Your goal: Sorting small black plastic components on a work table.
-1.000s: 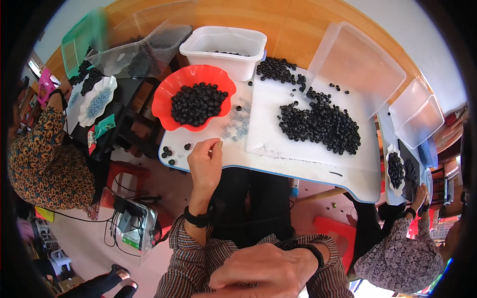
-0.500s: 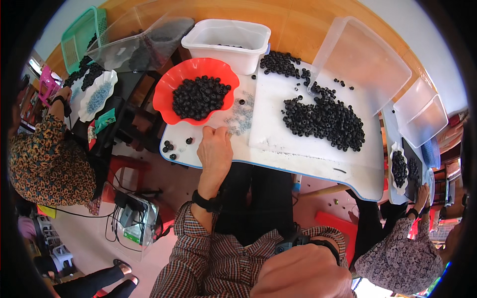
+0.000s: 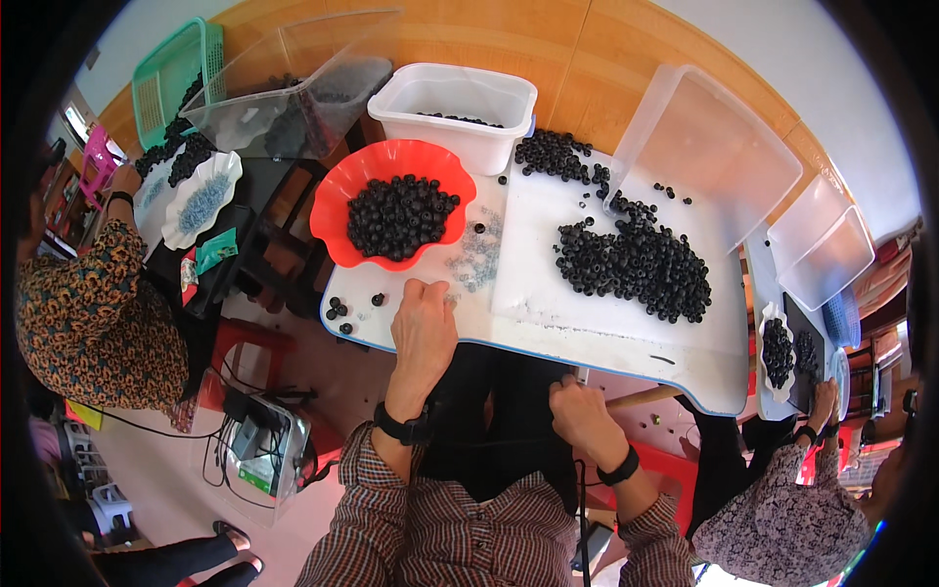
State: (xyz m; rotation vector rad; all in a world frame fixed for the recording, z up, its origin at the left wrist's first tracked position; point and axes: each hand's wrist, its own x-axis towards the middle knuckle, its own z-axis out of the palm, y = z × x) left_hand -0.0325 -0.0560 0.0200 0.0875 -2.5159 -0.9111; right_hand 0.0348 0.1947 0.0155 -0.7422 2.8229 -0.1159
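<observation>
My left hand rests at the front edge of the white table, its fingers curled and pinched; what they hold, if anything, is too small to name. Just beyond it stands a red scalloped bowl filled with black beads. A few loose black beads lie left of this hand, and small clear beads are scattered ahead of it. Over my lap, below the table edge, my right hand is closed, with its fingertips together; I cannot see anything in them.
A white board carries a large heap of black beads. Behind stand a white tub and a tilted clear plastic bin. People sit at tables on both sides, one in a patterned sleeve at the left.
My right hand has come down from close to the camera at the bottom to over my lap near the table edge. My left hand stays pinched at the edge. The view has shifted slightly.
</observation>
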